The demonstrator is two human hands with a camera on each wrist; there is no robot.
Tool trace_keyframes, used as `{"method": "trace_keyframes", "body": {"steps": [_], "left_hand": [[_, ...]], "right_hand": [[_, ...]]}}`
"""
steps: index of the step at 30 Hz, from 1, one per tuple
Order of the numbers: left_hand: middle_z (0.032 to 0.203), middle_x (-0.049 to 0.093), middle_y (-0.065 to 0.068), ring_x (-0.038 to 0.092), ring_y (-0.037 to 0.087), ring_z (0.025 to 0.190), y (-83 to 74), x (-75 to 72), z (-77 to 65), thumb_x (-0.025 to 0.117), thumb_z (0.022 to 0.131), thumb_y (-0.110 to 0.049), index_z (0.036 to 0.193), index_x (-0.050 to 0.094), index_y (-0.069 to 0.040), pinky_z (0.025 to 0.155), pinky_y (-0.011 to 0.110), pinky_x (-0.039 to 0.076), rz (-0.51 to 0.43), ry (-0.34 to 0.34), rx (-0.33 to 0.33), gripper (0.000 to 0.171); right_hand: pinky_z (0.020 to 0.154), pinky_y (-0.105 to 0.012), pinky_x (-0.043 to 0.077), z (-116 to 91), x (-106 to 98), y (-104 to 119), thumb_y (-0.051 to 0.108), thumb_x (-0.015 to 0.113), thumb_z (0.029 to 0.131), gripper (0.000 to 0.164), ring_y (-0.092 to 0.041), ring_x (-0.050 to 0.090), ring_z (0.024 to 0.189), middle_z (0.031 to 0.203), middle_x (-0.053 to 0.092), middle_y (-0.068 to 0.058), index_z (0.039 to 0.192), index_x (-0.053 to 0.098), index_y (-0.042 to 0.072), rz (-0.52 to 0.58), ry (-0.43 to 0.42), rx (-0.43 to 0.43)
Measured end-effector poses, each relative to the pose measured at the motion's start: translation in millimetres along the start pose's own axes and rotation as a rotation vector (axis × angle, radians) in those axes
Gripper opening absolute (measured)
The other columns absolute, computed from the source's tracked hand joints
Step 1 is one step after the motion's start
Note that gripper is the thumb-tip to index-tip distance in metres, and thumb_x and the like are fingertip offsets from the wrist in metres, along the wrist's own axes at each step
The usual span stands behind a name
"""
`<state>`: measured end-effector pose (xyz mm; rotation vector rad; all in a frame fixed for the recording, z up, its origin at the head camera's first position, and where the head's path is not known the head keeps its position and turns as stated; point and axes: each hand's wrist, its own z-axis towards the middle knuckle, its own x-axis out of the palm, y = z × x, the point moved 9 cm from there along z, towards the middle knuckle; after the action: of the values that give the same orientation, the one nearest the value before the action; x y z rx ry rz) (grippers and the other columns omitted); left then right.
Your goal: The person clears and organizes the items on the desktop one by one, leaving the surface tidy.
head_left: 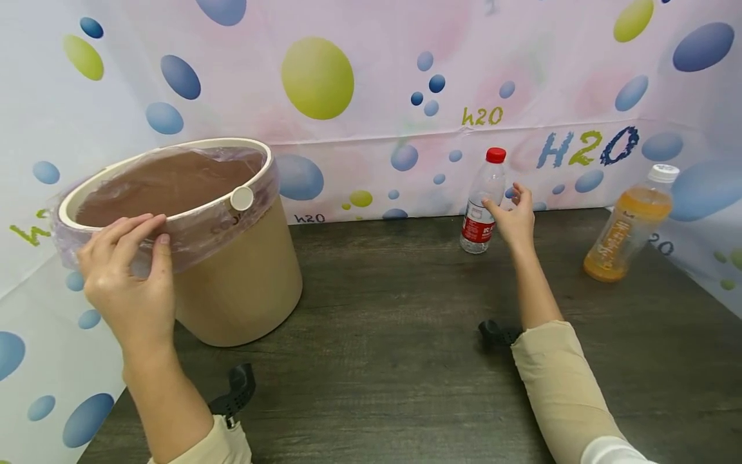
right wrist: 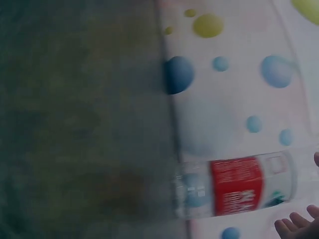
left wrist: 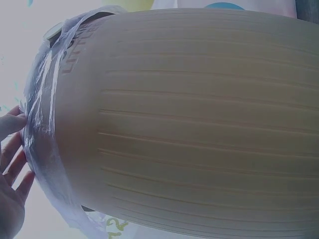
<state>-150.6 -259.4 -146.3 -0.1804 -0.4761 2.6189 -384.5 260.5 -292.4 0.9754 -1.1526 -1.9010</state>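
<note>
At the left in the head view stands a beige trash can (head_left: 243,277), its rim lined with a clear plastic bag (head_left: 194,241). My left hand (head_left: 130,277) holds the near rim, fingertips over the top edge and thumb on the outer side; the left wrist view shows those fingers (left wrist: 15,164) at the bag-covered edge. Beside an upright clear bottle (head_left: 478,229) with a red cap and red label, my right hand (head_left: 516,219) is spread, thumb close to the bottle's side. The right wrist view shows this bottle (right wrist: 237,186) sideways, with fingertips near its upper part.
To the right stands an orange drink bottle (head_left: 628,222) with a white cap. A dark wooden table (head_left: 371,348) carries everything. Behind it hangs a white-pink backdrop (head_left: 377,71) with blue and green dots.
</note>
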Motion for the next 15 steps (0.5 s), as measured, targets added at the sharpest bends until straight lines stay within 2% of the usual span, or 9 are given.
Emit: {"method": "trace_keyframes", "body": {"steps": [3,9,15], "left_hand": [[0.097,0.068,0.009,0.053,0.019,0.103,0.5,-0.8,0.7,0.067,0.081,-0.003,0.092,0.073,-0.002,0.098,0.03,0.029,0.004,0.003,-0.002,0.013],[0.097,0.068,0.009,0.053,0.018,0.103,0.8,-1.8,0.4,0.066,0.081,-0.004,0.092,0.073,-0.001,0.098,0.03,0.029,0.014,0.008,-0.004,0.013],[0.096,0.067,0.012,0.053,0.021,0.102,-1.5,-0.8,0.7,0.066,0.08,-0.001,0.091,0.073,0.0,0.099,0.03,0.028,0.005,0.008,-0.01,0.012]], "right_hand": [[0.104,-0.044,0.024,1.2,11.3,-13.4,0.038,0.064,0.083,0.083,-0.028,0.024,0.132,0.147,0.024,-0.014,0.145,0.017,0.007,-0.035,0.071,0.032],[0.105,-0.049,0.019,1.2,24.1,-26.9,0.04,0.061,0.085,0.088,-0.031,0.018,0.134,0.148,0.019,-0.018,0.147,0.007,0.006,-0.074,0.162,0.025],[0.102,-0.049,0.025,0.3,28.8,-33.8,0.038,0.058,0.087,0.083,-0.035,0.029,0.129,0.142,0.028,-0.024,0.146,0.01,0.006,-0.046,0.192,0.022]]}}
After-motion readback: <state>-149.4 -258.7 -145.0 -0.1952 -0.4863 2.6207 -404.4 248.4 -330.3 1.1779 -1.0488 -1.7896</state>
